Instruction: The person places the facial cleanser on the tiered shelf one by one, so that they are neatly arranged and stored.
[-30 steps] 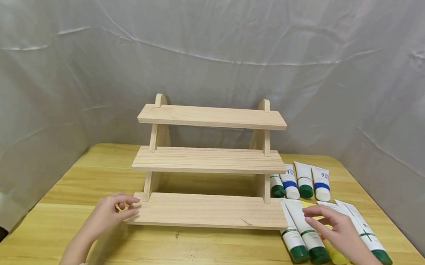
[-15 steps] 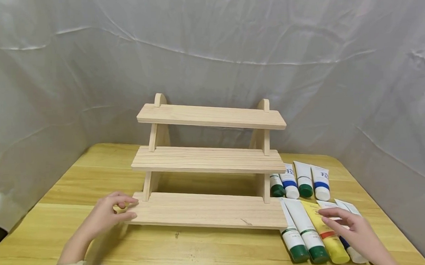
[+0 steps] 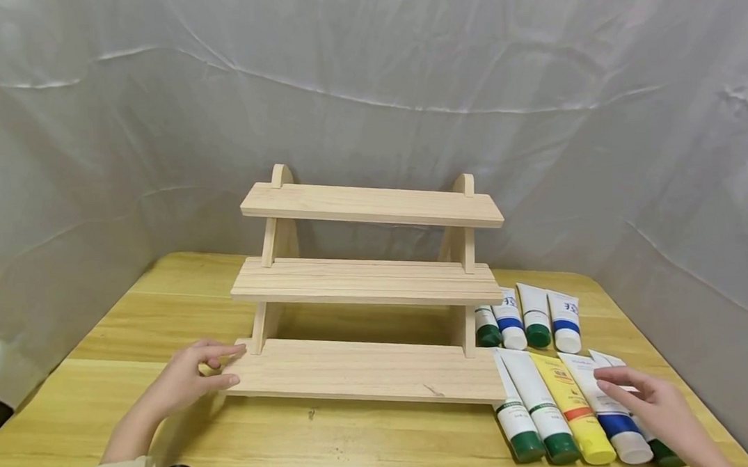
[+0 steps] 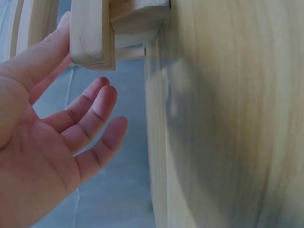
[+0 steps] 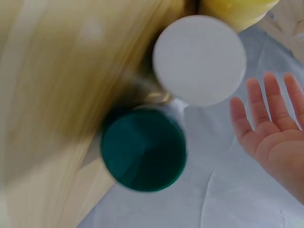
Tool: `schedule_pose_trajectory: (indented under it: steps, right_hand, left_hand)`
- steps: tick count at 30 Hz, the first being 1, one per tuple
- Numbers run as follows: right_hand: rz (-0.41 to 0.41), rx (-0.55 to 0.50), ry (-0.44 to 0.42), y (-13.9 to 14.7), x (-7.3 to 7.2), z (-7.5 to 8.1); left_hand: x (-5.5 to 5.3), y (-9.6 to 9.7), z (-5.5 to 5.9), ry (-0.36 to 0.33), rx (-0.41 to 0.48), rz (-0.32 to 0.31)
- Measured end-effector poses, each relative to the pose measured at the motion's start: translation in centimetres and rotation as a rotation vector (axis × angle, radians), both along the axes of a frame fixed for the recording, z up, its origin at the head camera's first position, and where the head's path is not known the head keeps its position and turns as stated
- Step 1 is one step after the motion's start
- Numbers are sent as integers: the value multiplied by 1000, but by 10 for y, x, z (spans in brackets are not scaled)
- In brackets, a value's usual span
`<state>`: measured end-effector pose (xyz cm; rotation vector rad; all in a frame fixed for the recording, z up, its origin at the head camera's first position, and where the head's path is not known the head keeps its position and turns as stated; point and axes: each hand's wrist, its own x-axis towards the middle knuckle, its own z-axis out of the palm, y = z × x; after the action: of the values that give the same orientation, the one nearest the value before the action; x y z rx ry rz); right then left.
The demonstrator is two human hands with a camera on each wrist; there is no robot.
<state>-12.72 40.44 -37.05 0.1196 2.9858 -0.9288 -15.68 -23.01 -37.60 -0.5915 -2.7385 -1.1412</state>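
Note:
My left hand [image 3: 186,379] is at the left end of the bottom board of a three-tier wooden display stand [image 3: 367,366]. In the left wrist view its thumb and forefinger touch the board's end [image 4: 90,38], and the other fingers hang loosely below, holding nothing. Above the right end of a row of squeeze tubes hovers my right hand [image 3: 654,406], fingers relaxed, nothing in them. Nearest to it lies a white tube with a blue band [image 3: 617,423]; a green-capped tube [image 3: 664,452] is partly hidden under the hand. The right wrist view shows a white cap [image 5: 199,59] and a green cap [image 5: 145,149].
Left of these lie a yellow tube [image 3: 572,409] and two white tubes with green caps, the nearer one being this tube [image 3: 541,407]. Several more tubes, one with a blue band [image 3: 564,323], lie behind. Grey cloth [image 3: 367,73] surrounds the wooden table [image 3: 333,444].
My right hand has moved right over the tube row, uncovering the yellow tube and the blue-banded white one. The left hand has stayed at the stand's end.

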Motion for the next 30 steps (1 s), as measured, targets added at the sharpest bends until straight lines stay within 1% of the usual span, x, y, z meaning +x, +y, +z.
schedule_pose_trajectory:
  steps: [1, 3, 4, 5, 7, 8, 10, 12, 13, 15, 17, 19, 22, 24, 27, 30]
  right_hand:
    - [-5, -8, -5, 4, -1, -2]
    - [-23, 8, 8, 12, -2, -6]
    - [-26, -10, -7, 14, -2, -5]
    - [-30, -7, -8, 15, -2, -5]
    - [-38, -13, -23, 14, 1, 0]
    - [-46, 8, -13, 13, 2, 2]
    - [-42, 18, -11, 11, 5, 8]
    - [-48, 53, 11, 13, 5, 9]
    - [-49, 74, 40, 21, 3, 2]
    - [-41, 89, 57, 42, -4, -14]
    - [-41, 106, 57, 54, -7, -21]
    - [-41, 100, 38, 62, -7, -24]
    - [-44, 80, -27, 48, 1, -6]
    - [-52, 57, -70, 46, 3, -2]
    - [-68, 43, -121, 49, 3, -2]
    - [-65, 31, -159, 55, 2, -5]
  left_hand:
    - [0, 0, 0, -10, 7, -8]
    - [0, -1, 0, -21, 14, -17]
    - [0, -2, -1, -24, 16, -22]
    - [-1, -2, -1, -25, 19, -26]
    - [-1, -3, -1, -23, 23, -36]
    - [-1, -3, -2, -22, 24, -40]
    - [-1, -4, -2, -23, 29, -51]
    - [-1, -4, -3, -26, 36, -56]
    - [-1, -4, -3, -32, 41, -59]
    - [-1, -5, -4, -43, 47, -56]
    - [-1, -4, -3, -62, 51, -60]
    - [-2, -4, -2, -80, 52, -65]
    - [-3, -4, -2, -96, 50, -73]
    - [-4, -4, -1, -97, 50, -75]
    - [-4, -4, -1, -99, 52, -77]
    - [-4, -5, -1, -98, 56, -80]
